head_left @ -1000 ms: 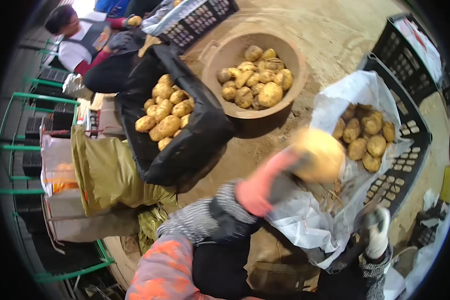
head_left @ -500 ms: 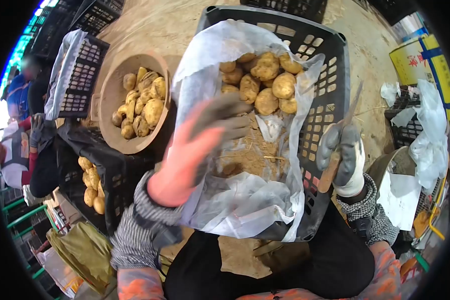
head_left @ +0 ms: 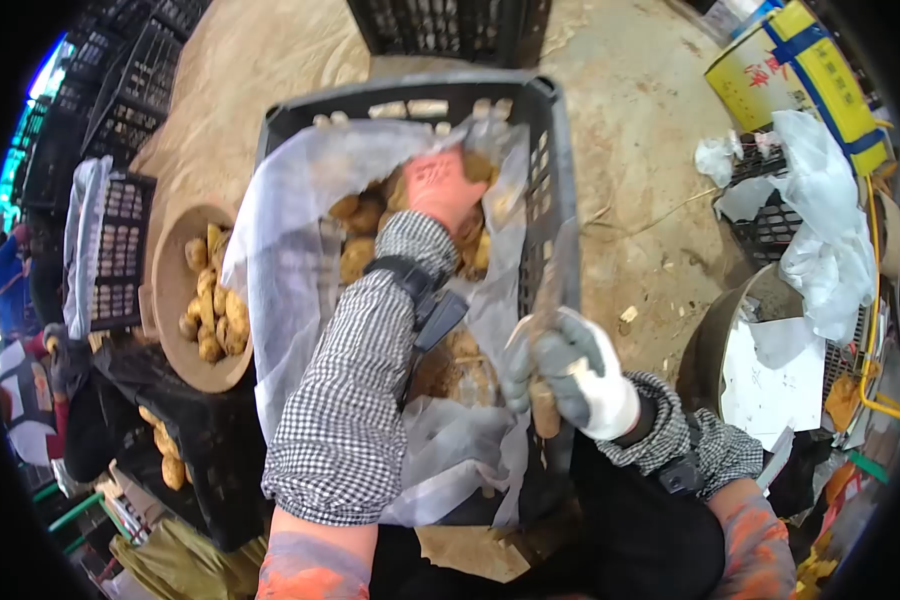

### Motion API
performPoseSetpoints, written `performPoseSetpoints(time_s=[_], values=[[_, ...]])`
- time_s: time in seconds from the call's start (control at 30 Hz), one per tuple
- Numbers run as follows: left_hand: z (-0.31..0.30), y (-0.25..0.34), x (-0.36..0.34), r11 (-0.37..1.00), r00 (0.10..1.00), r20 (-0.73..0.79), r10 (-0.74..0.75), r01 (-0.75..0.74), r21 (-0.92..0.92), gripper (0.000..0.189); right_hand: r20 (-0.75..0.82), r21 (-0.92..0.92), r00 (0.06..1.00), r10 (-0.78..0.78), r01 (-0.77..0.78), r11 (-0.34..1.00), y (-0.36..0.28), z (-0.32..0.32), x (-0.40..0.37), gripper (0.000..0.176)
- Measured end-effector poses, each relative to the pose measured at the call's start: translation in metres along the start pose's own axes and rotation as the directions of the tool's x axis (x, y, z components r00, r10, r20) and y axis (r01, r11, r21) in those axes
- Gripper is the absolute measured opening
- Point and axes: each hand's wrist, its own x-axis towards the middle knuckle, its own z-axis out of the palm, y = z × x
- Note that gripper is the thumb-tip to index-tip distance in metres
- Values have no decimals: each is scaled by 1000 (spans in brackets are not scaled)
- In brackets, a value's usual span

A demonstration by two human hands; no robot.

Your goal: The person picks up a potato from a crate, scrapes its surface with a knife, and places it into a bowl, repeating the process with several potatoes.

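A black plastic crate lined with whitish plastic sheet stands before me, holding potatoes at its far end. In an orange glove with dark fingers, my left hand reaches deep among these potatoes; its fingers are mostly hidden, so their grip does not show. My right hand, in a grey-and-white glove, is closed around the wooden handle of a knife at the crate's right side. The knife's blade points away from me and is blurred. Loose soil lies on the liner nearer me.
On the left are a round tub of potatoes and a dark-covered crate with more potatoes. A yellow box, plastic sheeting and a bucket stand right. Another person is at far left.
My left hand has gone forward from above the crate's middle into the potatoes at its far end. My right hand still holds the knife. The whole view has shifted.
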Motion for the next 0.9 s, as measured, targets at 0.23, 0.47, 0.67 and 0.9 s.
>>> performPoseSetpoints(time_s=[0.23, 0.47, 0.67, 0.9], values=[[24, -16, -9, 944, 923, -281, 264, -188, 269, 69, -1, 151, 999, -54, 54, 987, 4, 8, -1, 27], [3, -32, -60, 945, 973, -222, 59, -126, -302, 54, -85, 149, 995, 59, -45, 988, -2, 9, -3, 30], [21, -9, -87, 972, 965, -200, 169, -197, -130, 68, -265, 200, 964, 2, 53, 978, 8, 20, -11, 36], [1, 20, -20, 989, 1000, -15, 16, -18, -145, 56, -157, 89, 983, 98, -85, 992, 0, 12, -3, 35]])
